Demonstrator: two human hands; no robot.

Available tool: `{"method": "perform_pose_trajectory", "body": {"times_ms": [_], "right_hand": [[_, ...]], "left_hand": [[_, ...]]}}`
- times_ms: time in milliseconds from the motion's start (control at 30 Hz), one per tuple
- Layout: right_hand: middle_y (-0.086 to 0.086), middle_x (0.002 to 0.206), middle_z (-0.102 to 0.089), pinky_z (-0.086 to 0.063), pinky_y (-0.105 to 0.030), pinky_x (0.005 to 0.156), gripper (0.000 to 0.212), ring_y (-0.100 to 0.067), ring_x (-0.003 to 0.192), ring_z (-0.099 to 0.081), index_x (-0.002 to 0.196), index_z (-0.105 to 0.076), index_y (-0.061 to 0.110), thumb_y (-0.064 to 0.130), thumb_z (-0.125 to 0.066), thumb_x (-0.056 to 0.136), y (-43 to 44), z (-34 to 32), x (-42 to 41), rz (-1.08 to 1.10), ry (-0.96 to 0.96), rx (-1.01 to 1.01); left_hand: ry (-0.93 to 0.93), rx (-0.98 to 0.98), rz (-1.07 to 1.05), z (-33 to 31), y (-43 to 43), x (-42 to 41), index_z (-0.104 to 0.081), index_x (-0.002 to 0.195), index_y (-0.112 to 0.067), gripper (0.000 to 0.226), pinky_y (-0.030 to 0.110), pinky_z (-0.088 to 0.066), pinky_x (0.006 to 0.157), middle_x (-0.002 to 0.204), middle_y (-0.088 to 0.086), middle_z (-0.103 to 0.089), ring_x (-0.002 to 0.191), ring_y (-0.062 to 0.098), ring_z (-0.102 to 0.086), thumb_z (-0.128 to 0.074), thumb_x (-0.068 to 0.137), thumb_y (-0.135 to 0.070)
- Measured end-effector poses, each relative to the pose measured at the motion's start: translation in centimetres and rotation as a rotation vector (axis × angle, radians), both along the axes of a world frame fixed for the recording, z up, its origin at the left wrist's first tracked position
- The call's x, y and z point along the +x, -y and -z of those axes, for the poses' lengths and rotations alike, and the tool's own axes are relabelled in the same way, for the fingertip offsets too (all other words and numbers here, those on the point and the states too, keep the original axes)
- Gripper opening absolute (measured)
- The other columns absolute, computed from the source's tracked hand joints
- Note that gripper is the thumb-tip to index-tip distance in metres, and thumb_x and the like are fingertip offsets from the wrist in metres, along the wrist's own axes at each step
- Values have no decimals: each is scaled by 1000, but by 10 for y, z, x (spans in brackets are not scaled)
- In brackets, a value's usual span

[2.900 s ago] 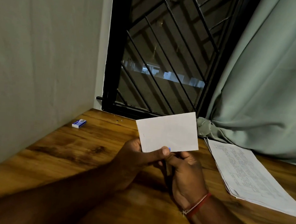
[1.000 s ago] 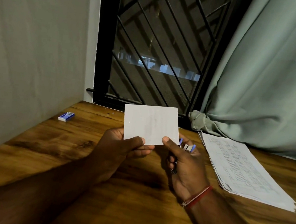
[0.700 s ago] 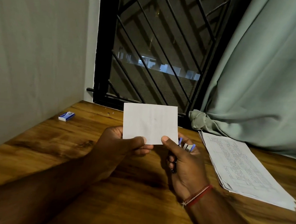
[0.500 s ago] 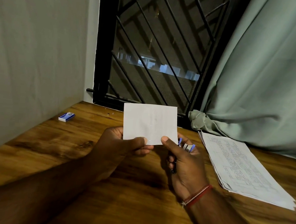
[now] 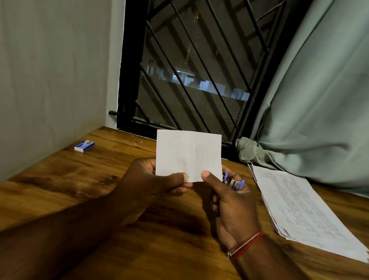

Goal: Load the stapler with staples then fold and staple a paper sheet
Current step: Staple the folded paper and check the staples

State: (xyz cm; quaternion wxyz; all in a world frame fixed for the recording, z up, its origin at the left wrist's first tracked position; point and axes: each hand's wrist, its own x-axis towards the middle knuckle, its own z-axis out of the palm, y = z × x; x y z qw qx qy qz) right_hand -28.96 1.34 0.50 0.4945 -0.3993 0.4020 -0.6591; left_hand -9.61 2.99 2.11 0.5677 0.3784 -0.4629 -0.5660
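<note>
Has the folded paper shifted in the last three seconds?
Yes. The folded paper has turned clockwise: its top edge, earlier sloping up to the right, now runs about parallel to the window's bottom rail.

Probably a home: wooden desk, barred window, green curtain.

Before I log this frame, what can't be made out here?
Head view only.
Stapler: mostly hidden by the right hand and folded paper; loading unseen.
Any staple in that paper: too small to confirm.
Small box label and paper stack print: too small to read.
</note>
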Motion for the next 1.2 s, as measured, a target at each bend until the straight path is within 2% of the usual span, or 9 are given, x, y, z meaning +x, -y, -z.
{"method": "perform_pose_trajectory", "body": {"times_ms": [167, 300, 567, 700, 867, 967, 1033, 1100, 1200], "right_hand": [[-15, 89, -77, -32, -26, 45, 41, -11, 51, -41, 121, -78, 21, 7, -91, 85, -3, -3, 1, 14, -21, -18], [-7, 86, -82, -46, -15, 45, 44, -1, 49, -62, 127, -75, 8, -6, -85, 86, -12, -11, 5, 23, -2, -56], [5, 71, -78, -49, -11, 47, 43, 2, 51, -65, 125, -74, 9, -8, -84, 87, -13, -9, 7, -23, -3, -74], [4, 73, -79, -45, -13, 43, 38, 1, 47, -61, 120, -75, 15, -5, -84, 88, -10, -6, 6, -5, -24, -58], [-2, 74, -78, -30, -24, 45, 39, -10, 49, -40, 121, -78, 20, 7, -90, 86, 6, 3, -4, 53, -60, 41], [-5, 79, -80, -38, -24, 44, 41, -11, 47, -55, 120, -79, 20, 6, -92, 83, 7, 3, -5, 43, -133, 96], [-6, 94, -84, -60, -28, 60, 44, -18, 70, -79, 116, -78, 21, 2, -94, 80, 7, 2, -6, 77, -151, 92], [-4, 106, -83, -66, -38, 88, 43, -25, 99, -81, 113, -78, 26, 8, -97, 78, 9, 0, -11, 181, -330, 16], [14, 110, -77, -56, -17, 94, 27, -3, 104, -71, 105, -81, 34, 17, -93, 86, 3, -11, -20, 282, -815, -247]], "left_hand": [[54, 12, -42, -2, -1, 1, -77, 107, -3, 19, 43, -67, 89, 99, 21, -83, 97, 40, -81, -84, 89, -2], [84, 12, -72, -3, -1, 0, -76, 107, -4, 19, 40, -68, 88, 96, 20, -83, 97, 40, -81, -84, 90, -2], [109, 42, -84, -5, 2, 1, -73, 113, -11, 26, 33, -69, 79, 93, 17, -84, 79, 24, -81, -83, 91, -3], [74, 29, -61, -3, 2, 1, -74, 110, -9, 21, 45, -68, 90, 97, 20, -83, 87, 32, -80, -82, 91, -3], [-55, 42, -9, 0, 5, -2, -71, 124, -2, 28, 46, -66, 90, 108, 20, -82, 102, 36, -82, -77, 97, -5], [-71, 51, -18, 2, 9, -1, -69, 128, 0, 30, 49, -66, 91, 110, 20, -82, 103, 38, -81, -75, 99, -7], [-70, 61, -43, 3, 11, 0, -69, 127, 1, 29, 51, -66, 90, 108, 20, -83, 101, 38, -82, -74, 100, -8], [-64, 68, -53, 3, 10, 0, -70, 124, 1, 25, 50, -66, 89, 105, 21, -83, 98, 37, -82, -74, 100, -8], [-52, 95, -67, 1, 9, 0, -71, 120, 0, 21, 48, -67, 85, 101, 22, -83, 94, 35, -83, -75, 100, -6]]}}
